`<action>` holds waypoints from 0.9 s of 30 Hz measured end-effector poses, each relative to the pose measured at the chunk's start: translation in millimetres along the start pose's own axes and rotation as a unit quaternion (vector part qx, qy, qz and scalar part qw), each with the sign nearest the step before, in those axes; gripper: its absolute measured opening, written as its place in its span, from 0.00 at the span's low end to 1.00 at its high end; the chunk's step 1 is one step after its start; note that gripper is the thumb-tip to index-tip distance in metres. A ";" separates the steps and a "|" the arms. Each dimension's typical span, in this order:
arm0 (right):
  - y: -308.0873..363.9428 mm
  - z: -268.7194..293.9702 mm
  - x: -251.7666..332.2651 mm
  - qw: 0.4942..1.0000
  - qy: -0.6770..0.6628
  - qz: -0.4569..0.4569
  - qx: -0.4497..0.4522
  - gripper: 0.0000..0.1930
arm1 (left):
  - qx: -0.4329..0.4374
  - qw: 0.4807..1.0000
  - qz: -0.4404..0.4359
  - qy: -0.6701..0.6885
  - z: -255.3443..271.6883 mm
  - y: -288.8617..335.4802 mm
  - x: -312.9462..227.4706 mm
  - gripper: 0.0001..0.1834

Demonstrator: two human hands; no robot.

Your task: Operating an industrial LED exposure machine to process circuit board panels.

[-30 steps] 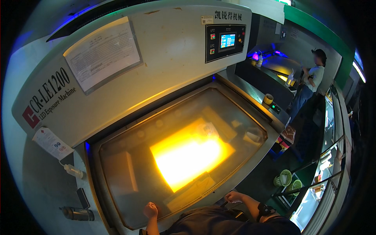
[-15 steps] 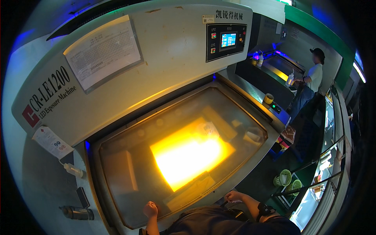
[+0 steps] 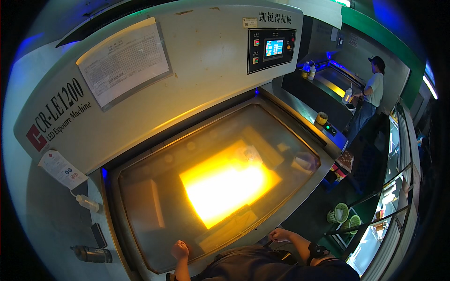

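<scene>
A large exposure machine (image 3: pixel 206 65) stands before me with its framed, see-through bed (image 3: pixel 140 210) drawn out. Bright yellow light glows from a rectangular panel (image 3: pixel 225 187) under the sheet. Along the panel's near side lies a pale strip (image 3: pixel 229 228). My left hand (image 3: pixel 180 250) is closed in a fist and rests at the bed's near edge; nothing shows in it. Farther right, my right hand (image 3: pixel 280 234) is by the front rim, its fingers curled; what they hold, if anything, is hidden.
To the left are a white squeeze bottle (image 3: pixel 87 203), a dark phone-like slab (image 3: pixel 99 235) and a dark flask (image 3: pixel 92 254). A tape roll (image 3: pixel 321 118) sits on the right ledge. Beyond, a person (image 3: pixel 375 86) stands at another machine. Green baskets (image 3: pixel 338 214) stand at right.
Both of my hands stay where they were, and the lit bed looks the same. The person at the far machine has shifted slightly to the left.
</scene>
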State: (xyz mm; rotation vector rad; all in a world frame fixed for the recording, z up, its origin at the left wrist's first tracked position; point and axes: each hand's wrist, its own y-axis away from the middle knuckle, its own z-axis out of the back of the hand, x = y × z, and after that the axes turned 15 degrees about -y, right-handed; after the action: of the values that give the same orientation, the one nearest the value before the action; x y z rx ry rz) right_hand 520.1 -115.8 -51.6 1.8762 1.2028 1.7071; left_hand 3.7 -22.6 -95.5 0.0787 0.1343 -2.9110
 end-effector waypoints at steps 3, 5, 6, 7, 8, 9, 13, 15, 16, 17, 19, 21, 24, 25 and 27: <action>5.4 -3.8 8.1 1.000 -0.012 -0.008 0.003 0.05 | 0.012 1.000 0.006 0.007 4.3 -0.7 -3.1 0.11; 7.6 -6.0 11.8 1.000 -0.011 -0.005 0.000 0.05 | -0.009 1.000 0.001 0.004 4.6 -0.8 -3.0 0.11; 8.4 -6.7 12.3 1.000 -0.010 -0.003 -0.004 0.05 | -0.009 1.000 0.001 0.004 3.8 -0.8 -2.5 0.11; 8.5 -6.7 11.9 1.000 -0.010 -0.003 -0.004 0.05 | -0.010 1.000 -0.001 -0.002 3.1 -1.1 -2.0 0.11; 8.3 -6.4 11.3 1.000 -0.010 -0.004 -0.004 0.05 | -0.011 1.000 -0.004 -0.009 2.4 -1.4 -1.6 0.11; 8.3 -5.8 10.4 1.000 -0.010 -0.005 -0.004 0.05 | -0.012 1.000 -0.004 -0.009 1.4 -1.6 -1.5 0.11; 5.1 -3.3 6.9 1.000 -0.006 -0.003 0.000 0.05 | -0.007 1.000 -0.009 -0.005 0.5 -0.9 -0.2 0.11; 3.8 -3.2 5.6 1.000 -0.008 -0.005 -0.003 0.05 | -0.009 1.000 -0.015 0.000 2.0 -0.1 -0.2 0.12; 4.3 -3.5 5.7 1.000 -0.008 -0.005 -0.003 0.05 | -0.012 1.000 -0.016 -0.002 3.0 0.2 -1.0 0.12; 5.3 -4.2 6.8 1.000 -0.009 -0.005 -0.003 0.05 | -0.014 1.000 -0.016 -0.004 3.9 0.4 -1.8 0.11; 6.6 -4.8 8.2 1.000 -0.010 -0.004 -0.004 0.05 | -0.017 1.000 -0.016 -0.001 4.2 0.4 -2.3 0.11; 6.9 -4.9 8.9 1.000 -0.013 -0.003 -0.004 0.05 | -0.019 1.000 -0.016 0.002 4.2 0.3 -2.5 0.12; 6.9 -4.6 8.9 1.000 -0.017 -0.001 -0.004 0.05 | -0.030 0.999 -0.019 0.005 4.1 -0.2 -3.0 0.12; 7.0 -4.5 9.0 1.000 -0.017 -0.001 -0.005 0.05 | -0.028 0.999 -0.016 0.005 4.4 -0.2 -3.6 0.12; 7.3 -4.5 9.5 1.000 -0.008 0.005 0.001 0.05 | -0.026 1.000 -0.012 0.004 3.4 -0.3 -3.0 0.12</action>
State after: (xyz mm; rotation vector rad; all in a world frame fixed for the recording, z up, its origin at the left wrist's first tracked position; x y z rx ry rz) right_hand 517.8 -114.2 -39.1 1.8965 1.1902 1.6929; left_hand 6.3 -21.9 -91.9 0.0814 0.2137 -2.9296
